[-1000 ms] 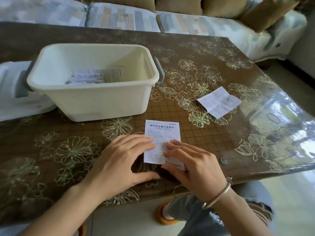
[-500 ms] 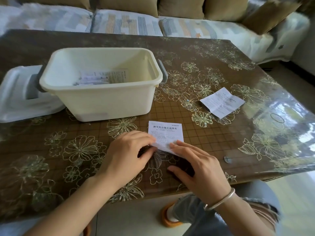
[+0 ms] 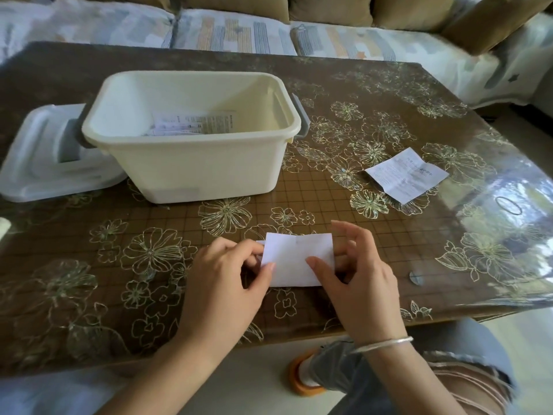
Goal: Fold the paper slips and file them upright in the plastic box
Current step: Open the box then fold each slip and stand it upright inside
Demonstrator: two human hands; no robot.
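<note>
The slip (image 3: 296,256) is pinched by left hand (image 3: 221,283) and right hand (image 3: 359,283); misaligned edges could be creased crooked.

Worn on the head, looking forward and steeply down across the table (image 3: 389,94). Wide-angle, close over the near edge. Closest at 6 o'clock: left hand (image 3: 221,283) and right hand (image 3: 359,283), each pinching the paper slip (image 3: 296,259). Farther off, plastic box (image 3: 194,169) at 11 o'clock, sofa (image 3: 233,31) along 12 o'clock.
</note>
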